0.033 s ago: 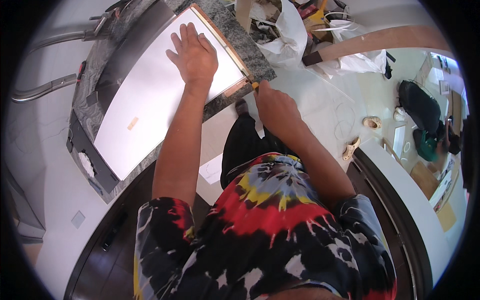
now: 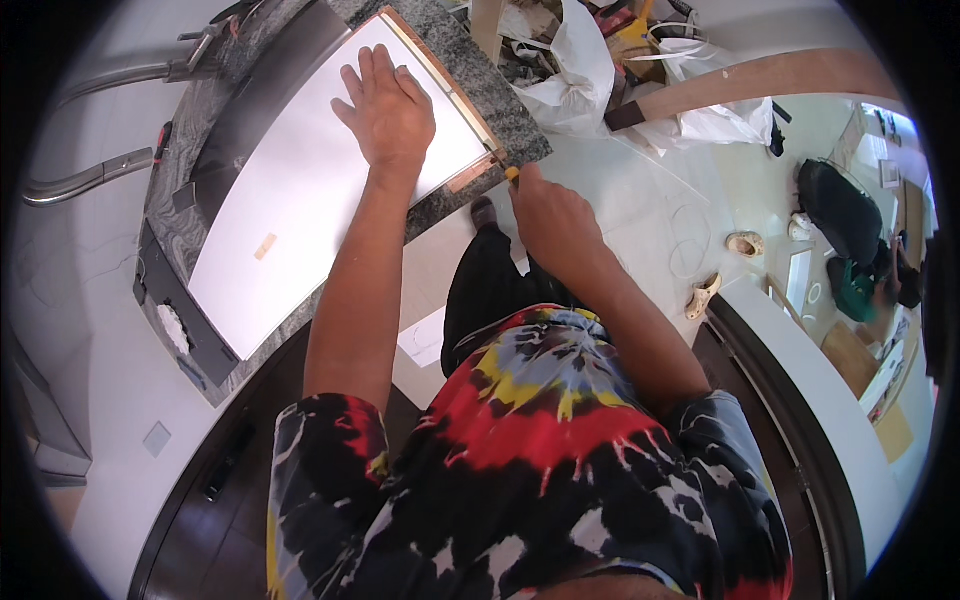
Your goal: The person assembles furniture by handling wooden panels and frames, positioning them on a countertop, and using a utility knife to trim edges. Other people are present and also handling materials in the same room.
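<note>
A large white panel [image 2: 290, 200] lies on a speckled dark stone countertop [image 2: 480, 70], with a brown wooden strip [image 2: 447, 80] along its right edge. My left hand [image 2: 390, 112] rests flat on the panel's far part, fingers extended. Closed around a hand tool with a yellow-orange handle [image 2: 513, 174], my right hand [image 2: 553, 220] is at the panel's near right corner. A thin dark shaft runs from that handle to the wooden edge; its tip is too small to make out, so the kind of tool is unclear. A small tan patch [image 2: 265, 246] marks the panel.
Curved metal tubes [image 2: 100, 175] stand left of the counter, near a red-and-black tool [image 2: 162, 142]. White sacks [image 2: 570, 85] of scraps and a long wooden board [image 2: 740, 90] are at the far right. Beige clogs [image 2: 703, 297] lie on the floor. Dark cabinet fronts [image 2: 240, 520] are near me.
My right hand and the yellow-handled tool have shifted very slightly toward me, showing a little more of the thin shaft. The left hand and panel look unmoved.
</note>
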`<state>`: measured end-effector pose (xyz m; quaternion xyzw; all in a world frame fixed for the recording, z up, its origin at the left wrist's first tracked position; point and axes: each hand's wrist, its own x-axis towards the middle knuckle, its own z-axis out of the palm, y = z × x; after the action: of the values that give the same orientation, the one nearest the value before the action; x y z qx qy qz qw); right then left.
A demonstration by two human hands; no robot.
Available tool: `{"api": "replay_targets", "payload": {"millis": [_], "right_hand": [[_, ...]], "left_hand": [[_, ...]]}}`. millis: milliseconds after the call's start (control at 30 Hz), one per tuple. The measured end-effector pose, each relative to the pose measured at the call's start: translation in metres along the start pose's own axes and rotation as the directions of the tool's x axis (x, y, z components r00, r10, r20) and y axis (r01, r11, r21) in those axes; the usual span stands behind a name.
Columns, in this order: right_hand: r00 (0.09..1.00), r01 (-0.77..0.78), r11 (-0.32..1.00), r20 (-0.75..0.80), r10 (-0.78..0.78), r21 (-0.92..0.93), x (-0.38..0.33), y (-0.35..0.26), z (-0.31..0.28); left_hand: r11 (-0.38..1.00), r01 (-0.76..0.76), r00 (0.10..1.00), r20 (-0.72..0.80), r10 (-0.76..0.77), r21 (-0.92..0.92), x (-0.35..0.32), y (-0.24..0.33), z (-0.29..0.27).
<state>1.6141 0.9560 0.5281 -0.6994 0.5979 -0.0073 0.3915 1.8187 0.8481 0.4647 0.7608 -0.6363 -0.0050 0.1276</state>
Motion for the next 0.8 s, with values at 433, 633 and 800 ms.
{"api": "replay_targets", "payload": {"millis": [433,633,800], "right_hand": [[0.987,0.07,0.995,-0.147,-0.059,0.075,-0.002,0.007,-0.006],[0.914,0.217,0.968,-0.375,-0.157,0.123,0.104,-0.025,-0.037],[0.825,0.361,0.92,-0.407,-0.391,-0.153,0.184,-0.057,-0.029]], "left_hand": [[1.0,-0.003,1.0,0.004,0.003,-0.008,0.012,0.002,-0.001],[0.999,0.019,1.0,0.011,-0.018,-0.039,0.009,0.005,-0.002],[0.999,0.025,0.999,0.022,-0.024,-0.023,0.007,0.001,0.0]]}}
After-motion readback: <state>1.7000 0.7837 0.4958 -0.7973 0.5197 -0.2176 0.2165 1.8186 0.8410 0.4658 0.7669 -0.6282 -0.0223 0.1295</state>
